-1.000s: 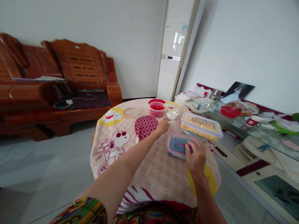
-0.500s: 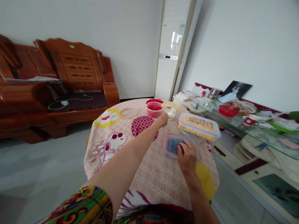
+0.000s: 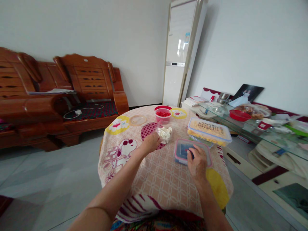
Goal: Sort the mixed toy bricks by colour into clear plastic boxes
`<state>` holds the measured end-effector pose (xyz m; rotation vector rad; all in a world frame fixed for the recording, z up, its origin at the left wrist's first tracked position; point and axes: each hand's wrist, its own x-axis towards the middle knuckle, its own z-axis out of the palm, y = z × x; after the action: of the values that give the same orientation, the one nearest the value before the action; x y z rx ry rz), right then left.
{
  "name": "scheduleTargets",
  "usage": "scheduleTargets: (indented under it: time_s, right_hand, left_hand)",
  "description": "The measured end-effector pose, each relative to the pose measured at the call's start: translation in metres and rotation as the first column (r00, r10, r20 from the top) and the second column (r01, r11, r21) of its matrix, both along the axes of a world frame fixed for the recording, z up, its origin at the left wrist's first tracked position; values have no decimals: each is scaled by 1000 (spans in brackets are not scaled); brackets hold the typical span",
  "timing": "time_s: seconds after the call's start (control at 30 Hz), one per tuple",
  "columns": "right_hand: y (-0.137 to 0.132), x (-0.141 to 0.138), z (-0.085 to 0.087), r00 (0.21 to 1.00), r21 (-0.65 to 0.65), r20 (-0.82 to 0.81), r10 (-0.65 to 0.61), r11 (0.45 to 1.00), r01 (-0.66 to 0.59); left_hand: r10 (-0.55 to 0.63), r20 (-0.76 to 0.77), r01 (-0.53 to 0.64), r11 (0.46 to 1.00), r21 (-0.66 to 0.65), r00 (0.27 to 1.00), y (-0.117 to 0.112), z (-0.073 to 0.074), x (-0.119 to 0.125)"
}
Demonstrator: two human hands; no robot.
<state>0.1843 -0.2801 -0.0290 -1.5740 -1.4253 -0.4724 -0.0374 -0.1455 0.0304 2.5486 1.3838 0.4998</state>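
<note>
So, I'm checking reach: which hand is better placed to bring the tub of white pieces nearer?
Probably the left: the left hand holds the clear tub at its left side, while the right hand is over the pink-rimmed box, farther right.

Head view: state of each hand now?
Left hand: closed on the clear container of white pieces.
Right hand: curled over the pink-rimmed box; grip cannot be told.

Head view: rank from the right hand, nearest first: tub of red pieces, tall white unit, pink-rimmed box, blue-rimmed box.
1. Pink-rimmed box: under the right hand.
2. Blue-rimmed box: just beyond, slightly right.
3. Tub of red pieces: farther off, to the left.
4. Tall white unit: in the corner, behind the rest.
</note>
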Motion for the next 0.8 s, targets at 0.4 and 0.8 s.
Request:
scheduleTargets:
  time_s: [0.4,0.8]
  right_hand:
    - [-7,-90,7,900,123,127,416,894,-431]
    - [-2,-91,-24,900,-77,137,413,911,-406]
  left_hand:
    - [-79,412,134,986,-104,908,-24,16,-48]
    - [263,114,-269,963,36,958,98,-52,-66]
